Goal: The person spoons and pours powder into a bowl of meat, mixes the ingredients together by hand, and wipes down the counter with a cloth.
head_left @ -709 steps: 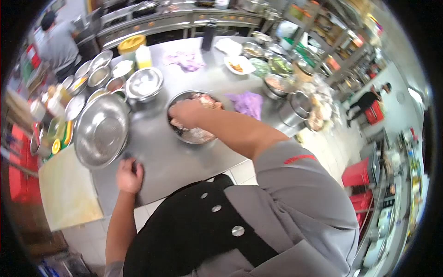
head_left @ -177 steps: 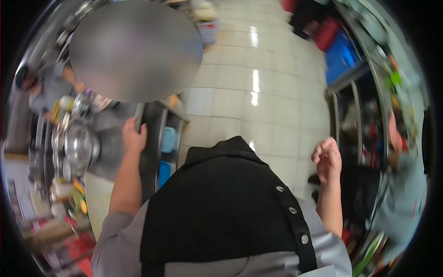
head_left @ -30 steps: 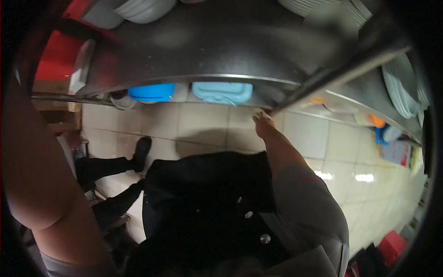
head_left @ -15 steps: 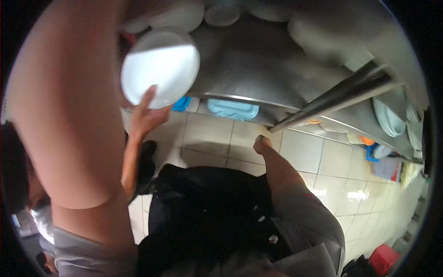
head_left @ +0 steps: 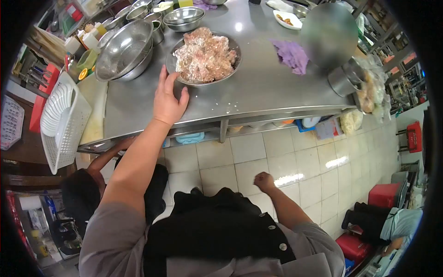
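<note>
Raw meat dusted white is heaped in a metal bowl on the steel desk. The bowl is flanked by a colander and a purple cloth; stacked bowls are set just behind. The left grip is spread at the bowl's near-left side, contact unclear; the right grip is curled into a loose fist over the floor.

A round metal bowl sits upright on the table, heaped with pinkish raw meat patched with white.
</note>
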A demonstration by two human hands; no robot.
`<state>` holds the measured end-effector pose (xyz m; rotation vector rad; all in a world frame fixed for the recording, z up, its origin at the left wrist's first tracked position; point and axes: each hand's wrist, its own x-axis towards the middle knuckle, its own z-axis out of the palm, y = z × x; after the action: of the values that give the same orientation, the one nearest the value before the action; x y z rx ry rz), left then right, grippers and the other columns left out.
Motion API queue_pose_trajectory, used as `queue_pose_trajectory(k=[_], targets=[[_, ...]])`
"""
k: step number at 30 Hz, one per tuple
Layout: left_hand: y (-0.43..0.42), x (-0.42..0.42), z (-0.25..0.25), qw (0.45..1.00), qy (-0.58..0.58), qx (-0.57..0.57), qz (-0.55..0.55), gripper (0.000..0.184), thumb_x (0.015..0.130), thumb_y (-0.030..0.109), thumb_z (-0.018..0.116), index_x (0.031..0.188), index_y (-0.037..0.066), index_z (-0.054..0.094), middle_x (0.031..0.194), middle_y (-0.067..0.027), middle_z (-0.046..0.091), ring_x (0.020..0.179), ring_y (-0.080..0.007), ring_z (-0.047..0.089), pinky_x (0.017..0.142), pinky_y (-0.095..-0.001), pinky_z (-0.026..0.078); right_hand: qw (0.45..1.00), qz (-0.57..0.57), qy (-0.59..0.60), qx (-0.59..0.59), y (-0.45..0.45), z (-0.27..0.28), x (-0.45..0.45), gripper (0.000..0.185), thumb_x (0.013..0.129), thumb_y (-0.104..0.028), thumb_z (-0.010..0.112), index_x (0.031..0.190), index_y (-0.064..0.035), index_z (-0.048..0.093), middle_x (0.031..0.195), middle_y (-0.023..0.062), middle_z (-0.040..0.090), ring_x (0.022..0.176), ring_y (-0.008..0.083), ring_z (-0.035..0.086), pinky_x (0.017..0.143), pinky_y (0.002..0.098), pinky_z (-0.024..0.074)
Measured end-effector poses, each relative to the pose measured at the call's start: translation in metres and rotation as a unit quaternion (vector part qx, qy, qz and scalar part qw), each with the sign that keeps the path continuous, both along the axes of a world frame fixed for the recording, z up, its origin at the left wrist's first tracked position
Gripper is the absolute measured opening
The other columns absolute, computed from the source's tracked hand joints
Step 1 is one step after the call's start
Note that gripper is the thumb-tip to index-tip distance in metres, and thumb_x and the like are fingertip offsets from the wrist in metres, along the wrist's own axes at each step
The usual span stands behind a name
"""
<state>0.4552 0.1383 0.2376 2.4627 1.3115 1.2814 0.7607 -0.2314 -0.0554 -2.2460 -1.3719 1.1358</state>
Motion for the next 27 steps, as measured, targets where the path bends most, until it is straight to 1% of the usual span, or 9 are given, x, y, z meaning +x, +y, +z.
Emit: queue_pose_trajectory(k=[4, 6, 8, 14, 18, 20, 24, 26, 27], targets=[[-0.004, 0.003, 0.006, 0.999, 0.026, -0.034, 0.023, 0.055, 0.086, 0.022, 0.071, 0.135, 0.012, 0.049, 0.158, -0.0304, 0.033, 0.131, -0.0488, 0.050, 0.108, -0.0512, 0.044, 0.984, -0.173, -0.021, 0.040, -0.067, 0.124, 0.080, 0.021, 0.081, -0.018, 0.075, 0.094, -0.0015, 0.074, 0.085, 0.0109, 0.074, 0.078, 0.0191, 0.071, 0.072, 0.0309, 0.0560], [-0.005, 0.003, 0.008, 0.997, 0.036, -0.055, 0.031, 0.056, 0.086, 0.023, 0.070, 0.137, 0.012, 0.048, 0.159, -0.0306, 0.032, 0.129, -0.0491, 0.051, 0.107, -0.0520, 0.043, 0.952, -0.297, 0.029, 0.067, -0.078, 0.182, 0.113, 0.016, 0.087, -0.013, 0.070, 0.095, 0.0010, 0.071, 0.081, 0.0058, 0.071, 0.074, 0.0130, 0.066, 0.068, 0.0277, 0.0532], [-0.004, 0.002, 0.003, 0.999, 0.031, -0.033, 0.027, 0.057, 0.086, 0.023, 0.071, 0.137, 0.012, 0.047, 0.159, -0.0308, 0.032, 0.128, -0.0493, 0.051, 0.107, -0.0522, 0.043, 0.918, -0.340, 0.100, 0.180, -0.079, 0.216, 0.148, 0.011, 0.093, -0.010, 0.065, 0.095, 0.0006, 0.067, 0.079, 0.0018, 0.065, 0.074, 0.0084, 0.059, 0.067, 0.0249, 0.0489], [-0.003, -0.003, -0.001, 0.999, 0.028, -0.026, 0.011, 0.056, 0.086, 0.022, 0.071, 0.136, 0.013, 0.048, 0.159, -0.0319, 0.031, 0.125, -0.0500, 0.052, 0.107, -0.0527, 0.042, 0.917, -0.243, 0.078, 0.307, 0.047, 0.334, 0.181, 0.007, 0.096, -0.009, 0.063, 0.093, -0.0028, 0.062, 0.078, 0.0000, 0.060, 0.074, 0.0079, 0.055, 0.069, 0.0244, 0.0452], [0.003, -0.001, -0.002, 1.000, 0.009, -0.013, -0.011, 0.055, 0.085, 0.021, 0.070, 0.135, 0.012, 0.048, 0.158, -0.0332, 0.031, 0.124, -0.0519, 0.052, 0.106, -0.0528, 0.043, 0.901, -0.136, 0.111, 0.396, 0.165, 0.416, 0.117, 0.004, 0.092, -0.005, 0.062, 0.090, -0.0020, 0.062, 0.078, -0.0025, 0.058, 0.075, 0.0063, 0.053, 0.069, 0.0237, 0.0449], [0.004, 0.008, -0.005, 0.998, -0.029, -0.043, -0.036, 0.053, 0.086, 0.024, 0.073, 0.132, 0.013, 0.051, 0.157, -0.0351, 0.031, 0.123, -0.0531, 0.052, 0.106, -0.0529, 0.043, 0.917, -0.054, 0.062, 0.391, 0.214, 0.451, 0.083, 0.006, 0.093, -0.007, 0.062, 0.090, -0.0014, 0.064, 0.080, -0.0031, 0.059, 0.076, 0.0062, 0.053, 0.071, 0.0236, 0.0462], [-0.010, 0.045, 0.008, 0.989, -0.071, -0.102, -0.077, 0.051, 0.086, 0.028, 0.077, 0.131, 0.016, 0.056, 0.154, -0.0363, 0.032, 0.127, -0.0545, 0.050, 0.107, -0.0527, 0.043, 0.918, 0.065, 0.040, 0.389, 0.316, 0.452, 0.051, 0.014, 0.095, -0.013, 0.066, 0.093, -0.0004, 0.069, 0.080, -0.0003, 0.065, 0.075, 0.0079, 0.057, 0.069, 0.0260, 0.0482], [-0.012, 0.066, 0.015, 0.988, -0.073, -0.099, -0.095, 0.052, 0.086, 0.027, 0.077, 0.132, 0.015, 0.057, 0.154, -0.0363, 0.032, 0.129, -0.0552, 0.048, 0.108, -0.0520, 0.043, 0.926, 0.122, 0.066, 0.350, 0.355, 0.443, 0.045, 0.019, 0.094, -0.021, 0.070, 0.099, -0.0028, 0.072, 0.089, 0.0084, 0.074, 0.080, 0.0168, 0.069, 0.071, 0.0343, 0.0533], [-0.015, 0.076, 0.017, 0.988, -0.056, -0.114, -0.089, 0.051, 0.086, 0.027, 0.078, 0.132, 0.014, 0.059, 0.153, -0.0373, 0.032, 0.128, -0.0554, 0.050, 0.107, -0.0516, 0.045, 0.932, 0.178, -0.029, 0.313, 0.374, 0.437, 0.046, 0.020, 0.093, -0.023, 0.070, 0.100, -0.0041, 0.073, 0.093, 0.0113, 0.075, 0.083, 0.0209, 0.070, 0.074, 0.0370, 0.0543]])
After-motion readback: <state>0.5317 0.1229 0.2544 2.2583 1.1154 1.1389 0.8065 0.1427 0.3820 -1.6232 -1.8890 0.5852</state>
